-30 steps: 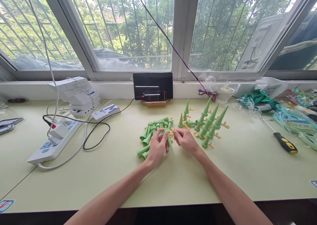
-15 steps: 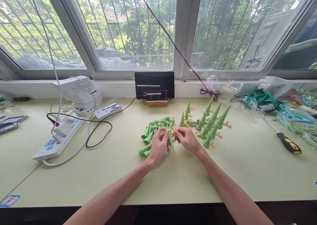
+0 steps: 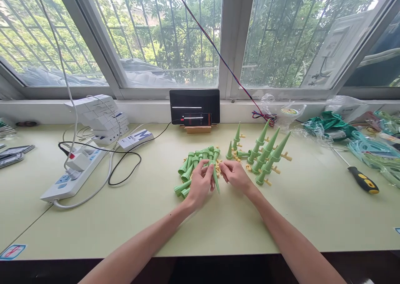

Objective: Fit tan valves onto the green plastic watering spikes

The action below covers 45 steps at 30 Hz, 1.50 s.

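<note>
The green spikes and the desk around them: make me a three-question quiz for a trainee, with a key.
1. What holds the green spike whose tip points toward the desk's near edge?
A) the right hand
B) the left hand
C) neither of the hands

2. True or false: the screwdriver lies to the right of the standing spikes.

3. Fill in: the flat white box by the power strip bears the large letter ___.

Key: 1 B; 2 true; 3 M.
</note>
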Available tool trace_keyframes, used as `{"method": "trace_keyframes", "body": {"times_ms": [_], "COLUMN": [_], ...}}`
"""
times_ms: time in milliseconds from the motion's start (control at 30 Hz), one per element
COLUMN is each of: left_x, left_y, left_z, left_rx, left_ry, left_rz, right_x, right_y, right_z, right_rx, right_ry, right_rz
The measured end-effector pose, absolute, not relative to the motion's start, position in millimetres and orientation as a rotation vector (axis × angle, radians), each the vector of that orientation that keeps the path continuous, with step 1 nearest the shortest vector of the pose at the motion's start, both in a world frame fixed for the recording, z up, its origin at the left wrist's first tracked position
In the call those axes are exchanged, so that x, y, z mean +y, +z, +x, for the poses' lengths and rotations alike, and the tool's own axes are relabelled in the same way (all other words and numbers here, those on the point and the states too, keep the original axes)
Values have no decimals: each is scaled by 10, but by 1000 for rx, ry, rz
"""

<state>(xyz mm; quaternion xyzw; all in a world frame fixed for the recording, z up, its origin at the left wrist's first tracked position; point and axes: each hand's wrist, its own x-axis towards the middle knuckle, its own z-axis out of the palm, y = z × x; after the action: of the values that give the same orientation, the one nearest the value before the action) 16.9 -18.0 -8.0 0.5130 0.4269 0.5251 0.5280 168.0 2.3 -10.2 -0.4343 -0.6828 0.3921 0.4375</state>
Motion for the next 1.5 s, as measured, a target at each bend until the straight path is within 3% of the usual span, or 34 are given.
{"method": "trace_keyframes", "body": {"times_ms": [1500], "left_x": [-184], "left_y": [-102], "left_z": [164], "left_rx": [1001], "left_ry": [1247], "left_rz": [1263], "right_x": [60], "right_y": [-190], "right_z": [1669], "right_rx": [-1678], "right_ry": [1032], "right_rz": [-1047]}}
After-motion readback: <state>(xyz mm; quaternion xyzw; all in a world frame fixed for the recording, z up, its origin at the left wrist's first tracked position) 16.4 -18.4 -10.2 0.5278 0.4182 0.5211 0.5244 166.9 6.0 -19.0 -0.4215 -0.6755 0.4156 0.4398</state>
